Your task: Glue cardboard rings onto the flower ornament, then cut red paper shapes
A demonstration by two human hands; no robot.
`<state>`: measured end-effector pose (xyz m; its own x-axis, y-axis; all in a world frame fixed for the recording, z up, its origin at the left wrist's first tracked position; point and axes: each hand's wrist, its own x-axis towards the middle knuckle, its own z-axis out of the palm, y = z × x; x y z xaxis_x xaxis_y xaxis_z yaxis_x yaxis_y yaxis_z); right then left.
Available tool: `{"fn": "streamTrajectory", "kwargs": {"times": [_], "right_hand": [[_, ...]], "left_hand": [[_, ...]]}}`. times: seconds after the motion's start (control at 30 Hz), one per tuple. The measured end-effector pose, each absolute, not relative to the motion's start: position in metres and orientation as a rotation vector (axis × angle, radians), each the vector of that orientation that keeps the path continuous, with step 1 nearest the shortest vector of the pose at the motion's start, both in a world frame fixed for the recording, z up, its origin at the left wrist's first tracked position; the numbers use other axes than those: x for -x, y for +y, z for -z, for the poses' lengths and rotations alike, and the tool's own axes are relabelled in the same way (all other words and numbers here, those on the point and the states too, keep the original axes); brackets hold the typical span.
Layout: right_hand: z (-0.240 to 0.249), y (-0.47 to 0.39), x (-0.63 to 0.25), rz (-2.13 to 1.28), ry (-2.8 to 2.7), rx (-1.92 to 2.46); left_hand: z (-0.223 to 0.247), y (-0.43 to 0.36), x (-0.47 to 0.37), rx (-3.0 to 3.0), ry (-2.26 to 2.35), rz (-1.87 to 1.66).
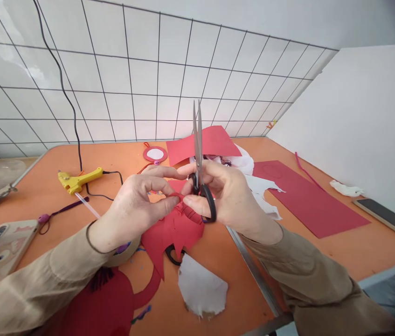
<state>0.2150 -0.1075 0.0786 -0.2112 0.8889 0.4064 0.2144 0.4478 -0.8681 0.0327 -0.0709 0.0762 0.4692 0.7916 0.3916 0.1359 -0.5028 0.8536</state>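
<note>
My left hand (137, 200) pinches a small red strip (176, 195) between thumb and fingertips; I cannot tell whether it is cord or paper. Through the handles of black-handled scissors (197, 140) go the fingers of my right hand (234, 193). The blades point up and away, slightly parted, and this hand's thumb and fingertips are right beside the strip. Below both hands lie cut red paper pieces (169, 228) with pointed edges. A second black handle loop (172, 256) shows partly from under them, next to a torn white piece (202, 287).
A yellow glue gun (80, 180) with its cord lies at left, near a phone case (4, 252) and a purple tassel (66, 208). Red sheets (309, 200) and white scraps (263, 186) cover the right side. A round red-rimmed piece (155, 154) sits by the tiled wall.
</note>
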Motion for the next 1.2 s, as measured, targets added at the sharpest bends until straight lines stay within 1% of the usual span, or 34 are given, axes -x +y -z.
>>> {"fn": "streamTrajectory", "kwargs": {"times": [0.23,0.33,0.53,0.7,0.83,0.97,1.03,1.2], "right_hand": [[-0.07,-0.104,-0.211,-0.852,-1.59,0.937],[-0.069,-0.102,-0.209,-0.858,-1.466,0.961],[-0.07,-0.101,-0.207,-0.888,-1.34,1.001],[-0.067,-0.103,-0.203,-0.838,-1.351,0.999],[-0.064,-0.104,-0.199,-0.838,-1.363,0.999],[-0.067,-0.101,-0.208,-0.913,-1.455,0.999],[-0.074,-0.097,-0.219,-0.96,-1.6,0.967],[-0.089,-0.091,-0.243,-0.94,-2.017,0.864]], "left_hand": [[-0.077,-0.072,-0.034,-1.808,0.798,-0.991],[-0.077,-0.07,-0.032,-1.662,0.799,-0.929],[-0.064,-0.069,-0.035,-1.309,0.698,-0.929],[-0.054,-0.078,-0.043,-1.114,0.678,-1.003],[-0.054,-0.082,-0.047,-1.072,0.724,-1.095],[-0.056,-0.079,-0.046,-1.113,0.736,-1.098],[-0.058,-0.077,-0.045,-1.148,0.745,-1.122],[-0.067,-0.073,-0.04,-1.248,0.71,-1.177]]}}
